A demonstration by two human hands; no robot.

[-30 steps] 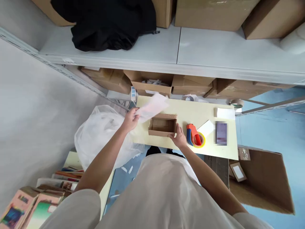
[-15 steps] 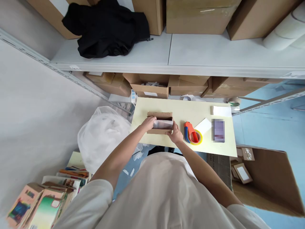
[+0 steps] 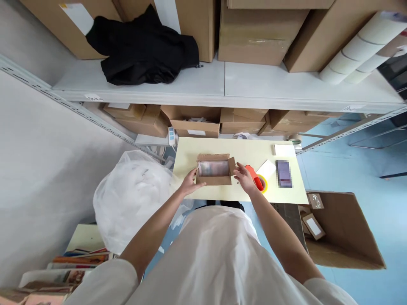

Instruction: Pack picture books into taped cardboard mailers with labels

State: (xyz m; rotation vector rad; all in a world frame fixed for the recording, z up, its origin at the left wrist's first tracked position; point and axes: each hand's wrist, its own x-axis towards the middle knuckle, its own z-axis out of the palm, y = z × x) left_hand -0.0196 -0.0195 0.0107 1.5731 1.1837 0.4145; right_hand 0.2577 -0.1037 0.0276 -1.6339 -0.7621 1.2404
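left hand (image 3: pixel 190 184) spread against left end of open carton (image 3: pixel 218 181); right hand (image 3: pixel 244 177) spread by its right flap (image 3: pixel 232 164) (contact unclear). pale packet (image 3: pixel 213 168) lies inside.

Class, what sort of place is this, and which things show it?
Probably a packing corner in a storeroom: cartons stand on the shelf, and the table holds a tape dispenser and an open box.

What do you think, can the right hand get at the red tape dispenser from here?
Most likely yes: the tape dispenser lies on the table close beside the right hand, with nothing visible standing between them.
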